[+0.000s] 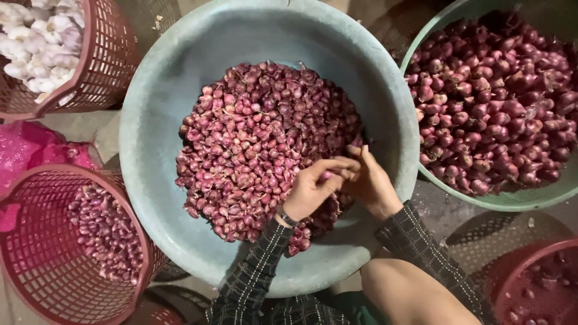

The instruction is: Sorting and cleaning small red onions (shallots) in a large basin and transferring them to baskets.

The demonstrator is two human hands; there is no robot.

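Left hand [310, 189] and right hand [368, 180] together on one shallot [326, 176] above basin [158, 90] of shallots.

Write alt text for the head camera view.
Seen from above, a person's left hand and right hand meet over a heap of small red shallots in a wide grey-green basin. A second basin of shallots sits right; red mesh baskets stand left.

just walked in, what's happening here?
A person crouches over a large grey-green basin heaped with small shallots. Both hands meet at the pile's right edge: the left hand pinches one shallot, the right hand works at it. A second basin of shallots and red baskets stand around.
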